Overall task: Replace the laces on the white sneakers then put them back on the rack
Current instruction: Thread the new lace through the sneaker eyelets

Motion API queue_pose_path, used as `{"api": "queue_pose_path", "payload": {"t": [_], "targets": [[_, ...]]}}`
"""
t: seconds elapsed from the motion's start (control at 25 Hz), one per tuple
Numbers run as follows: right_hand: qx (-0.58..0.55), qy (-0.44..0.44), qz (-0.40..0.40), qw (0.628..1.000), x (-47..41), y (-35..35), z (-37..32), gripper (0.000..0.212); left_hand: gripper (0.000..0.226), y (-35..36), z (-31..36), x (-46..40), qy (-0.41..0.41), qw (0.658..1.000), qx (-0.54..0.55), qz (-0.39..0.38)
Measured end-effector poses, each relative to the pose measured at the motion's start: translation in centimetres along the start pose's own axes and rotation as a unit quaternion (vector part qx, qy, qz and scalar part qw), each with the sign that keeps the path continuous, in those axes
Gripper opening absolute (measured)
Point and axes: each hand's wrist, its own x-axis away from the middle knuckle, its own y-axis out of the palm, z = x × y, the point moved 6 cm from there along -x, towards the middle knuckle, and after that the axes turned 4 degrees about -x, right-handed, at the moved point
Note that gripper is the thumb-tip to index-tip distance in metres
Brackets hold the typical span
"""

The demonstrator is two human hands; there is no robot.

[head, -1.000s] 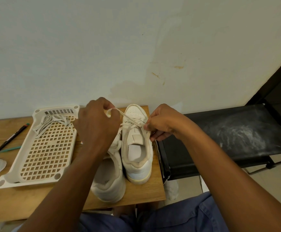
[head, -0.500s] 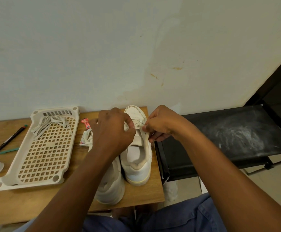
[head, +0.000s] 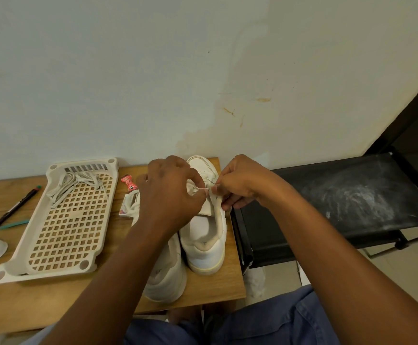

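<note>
Wooden table (head: pixel 53 305) against pale wall (head: pixel 153 70). Left hand (head: pixel 170 195) and right hand (head: pixel 240 183) both pinching lace (head: pixel 204 189) over sneaker (head: pixel 206 245).

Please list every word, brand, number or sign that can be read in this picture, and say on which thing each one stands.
No text can be read.
Red and white packet: printing, too blurred to read.
Heel lining of the right sneaker: a small mark, too small to read.
Heel lining of the left sneaker: a faint mark, too small to read.
</note>
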Motion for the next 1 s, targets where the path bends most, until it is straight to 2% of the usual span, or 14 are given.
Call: {"api": "queue_pose_path", "payload": {"t": [0.12,0.28,0.36,0.44,0.52,0.6,0.76,0.88,0.92,1.0], "targets": [[-0.003,-0.001,0.001,1.0,0.0,0.0,0.0,0.02,0.013,-0.1,-0.3,0.0,-0.008,0.999,0.01,0.035],[-0.006,-0.004,0.001,1.0,0.1,-0.1,0.0,0.02,0.006,-2.6,-3.0,-0.1,-0.121,0.974,0.125,0.143],[-0.003,-0.006,0.002,1.0,0.0,-0.1,0.0,0.02,0.012,-2.7,-3.5,-0.3,-0.116,0.972,0.155,0.134],[0.002,-0.006,0.001,1.0,-0.1,-0.1,0.0,0.02,0.025,-2.1,-2.2,-0.5,-0.051,0.985,0.147,0.077],[0.003,-0.008,0.004,1.0,-0.2,-0.1,0.0,0.019,0.028,-0.7,-0.2,-0.2,0.012,0.998,0.067,0.017],[0.009,-0.011,0.008,1.0,-0.2,-0.1,-0.1,0.019,0.02,0.5,0.5,0.2,0.018,1.0,-0.001,-0.018],[0.007,-0.011,0.007,1.0,-0.2,-0.1,0.0,0.018,0.007,-0.4,-0.4,0.1,-0.027,0.999,0.006,0.032],[0.004,-0.01,0.008,1.0,-0.2,-0.1,0.0,0.018,0.009,-2.7,-2.4,0.0,-0.134,0.982,0.064,0.114],[0.003,-0.011,0.009,1.0,-0.2,-0.1,0.0,0.018,0.009,-3.1,-3.0,0.0,-0.148,0.977,0.078,0.131],[0.005,-0.014,0.011,1.0,-0.2,-0.1,0.0,0.017,0.015,-3.1,-3.1,-0.3,-0.114,0.979,0.121,0.12]]}}
